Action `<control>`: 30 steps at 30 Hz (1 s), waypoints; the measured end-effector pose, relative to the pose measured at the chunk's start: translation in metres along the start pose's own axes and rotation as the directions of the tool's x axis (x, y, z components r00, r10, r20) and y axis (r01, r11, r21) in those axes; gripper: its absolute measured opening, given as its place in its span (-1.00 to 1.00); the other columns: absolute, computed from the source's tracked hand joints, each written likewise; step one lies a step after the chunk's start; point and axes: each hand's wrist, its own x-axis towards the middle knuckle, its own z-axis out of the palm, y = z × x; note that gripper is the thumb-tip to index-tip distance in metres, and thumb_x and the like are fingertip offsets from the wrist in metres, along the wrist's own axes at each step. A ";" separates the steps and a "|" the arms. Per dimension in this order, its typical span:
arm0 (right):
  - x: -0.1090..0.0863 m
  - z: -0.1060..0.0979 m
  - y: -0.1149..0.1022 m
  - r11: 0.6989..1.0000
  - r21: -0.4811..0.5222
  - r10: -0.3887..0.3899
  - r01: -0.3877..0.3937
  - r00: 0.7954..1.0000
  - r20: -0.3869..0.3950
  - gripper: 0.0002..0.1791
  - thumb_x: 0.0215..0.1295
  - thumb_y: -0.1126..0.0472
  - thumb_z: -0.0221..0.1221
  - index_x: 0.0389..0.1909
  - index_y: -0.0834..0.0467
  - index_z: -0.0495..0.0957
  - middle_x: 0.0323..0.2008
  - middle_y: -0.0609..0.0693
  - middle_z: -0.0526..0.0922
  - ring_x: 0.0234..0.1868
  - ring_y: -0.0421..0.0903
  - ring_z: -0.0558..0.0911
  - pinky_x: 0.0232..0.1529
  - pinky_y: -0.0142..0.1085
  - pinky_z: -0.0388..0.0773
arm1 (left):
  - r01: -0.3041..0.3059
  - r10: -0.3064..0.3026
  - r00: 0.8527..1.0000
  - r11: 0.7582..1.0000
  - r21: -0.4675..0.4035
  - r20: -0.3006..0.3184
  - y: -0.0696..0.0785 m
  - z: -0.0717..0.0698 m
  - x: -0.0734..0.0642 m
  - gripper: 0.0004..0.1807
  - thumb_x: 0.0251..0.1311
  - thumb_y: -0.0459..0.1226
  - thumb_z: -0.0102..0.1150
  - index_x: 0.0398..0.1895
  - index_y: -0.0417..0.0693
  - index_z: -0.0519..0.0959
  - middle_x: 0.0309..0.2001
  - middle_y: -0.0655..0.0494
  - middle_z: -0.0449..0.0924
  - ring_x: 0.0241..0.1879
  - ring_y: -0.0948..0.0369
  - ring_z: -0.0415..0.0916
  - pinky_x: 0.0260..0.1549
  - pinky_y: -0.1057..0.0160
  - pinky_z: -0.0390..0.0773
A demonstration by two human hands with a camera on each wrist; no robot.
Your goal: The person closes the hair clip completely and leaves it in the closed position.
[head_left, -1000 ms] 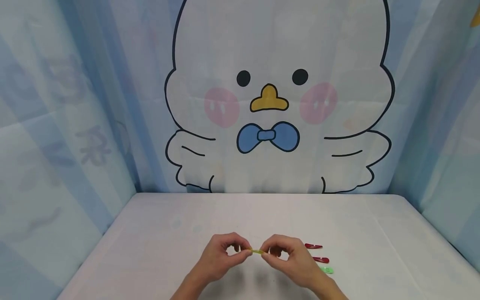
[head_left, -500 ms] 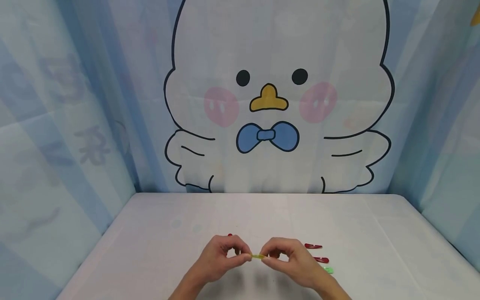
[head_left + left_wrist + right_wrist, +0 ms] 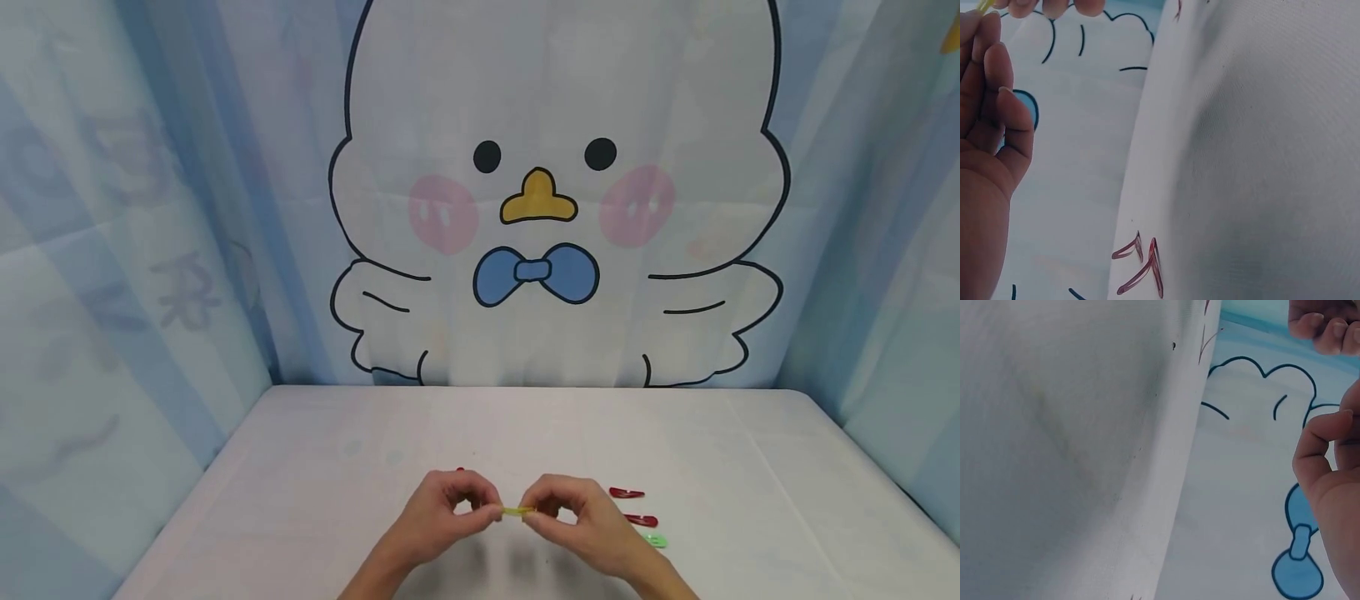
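A slim yellow hair clip [image 3: 513,511] spans the gap between both hands, held over the white table. My left hand [image 3: 442,518] pinches its left end between thumb and fingertips. The other end is pinched by my right hand [image 3: 588,523], whose fingertips hide part of it. In the left wrist view only a bit of the yellow clip [image 3: 985,5] shows at the top corner. Two red hair clips [image 3: 627,492] [image 3: 642,520] and a green hair clip [image 3: 656,541] lie just right of my right hand, the green one partly covered by it.
Behind my left hand, a red tip [image 3: 460,469] peeks out. Two red snap clips [image 3: 1154,265] with their arms spread lie on the table in the left wrist view. A curtain [image 3: 540,350] with a cartoon bird stands along the table's back edge.
Both hands have come slightly down toward the person with the yellow hair clip, uncovering the red tip behind the left hand. Over the last half second they have hardly moved.
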 end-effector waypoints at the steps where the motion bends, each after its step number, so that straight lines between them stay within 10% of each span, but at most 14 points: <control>1: 0.000 0.000 0.000 1.000 -0.009 0.011 -0.012 1.000 -0.006 -0.87 0.38 0.39 0.21 -0.19 0.12 0.67 -0.35 0.01 0.66 -0.40 -0.15 0.58 -0.32 -0.30 0.56 | -0.016 0.016 1.000 1.000 0.008 -0.002 0.000 0.000 0.000 -0.90 0.26 -0.37 0.33 -0.29 -0.28 0.68 -0.39 0.04 0.68 -0.38 0.31 0.49 -0.29 0.24 0.55; 9: 0.000 -0.002 -0.002 0.989 0.018 0.148 -0.149 0.989 0.028 -0.88 0.46 0.29 0.17 -0.23 0.20 0.68 -0.38 0.03 0.67 -0.36 -0.19 0.57 -0.29 -0.31 0.55 | -0.174 0.175 0.985 0.981 0.082 0.003 -0.001 0.001 0.001 -0.90 0.28 -0.31 0.35 -0.30 -0.20 0.69 -0.37 0.08 0.69 -0.36 0.30 0.51 -0.33 0.22 0.58; 22: 0.001 -0.001 -0.002 0.944 0.179 0.265 -0.277 0.960 0.089 -0.79 0.47 0.29 0.13 -0.20 0.38 0.64 -0.39 0.00 0.65 -0.37 -0.23 0.53 -0.29 -0.37 0.49 | -0.244 0.243 0.970 0.960 0.133 0.025 -0.003 0.002 0.002 -0.95 0.21 -0.40 0.38 -0.30 -0.11 0.71 -0.38 0.16 0.69 -0.35 0.30 0.54 -0.32 0.17 0.60; 30: -0.001 -0.004 0.000 0.944 0.120 0.303 -0.308 0.951 0.059 -0.81 0.45 0.25 0.18 -0.17 0.32 0.65 -0.34 -0.05 0.64 -0.33 -0.20 0.55 -0.25 -0.34 0.52 | -0.108 0.114 0.993 0.987 0.120 -0.041 -0.008 0.002 0.002 -0.86 0.21 -0.35 0.39 -0.18 -0.08 0.68 -0.26 0.07 0.71 -0.26 0.13 0.61 -0.25 0.14 0.62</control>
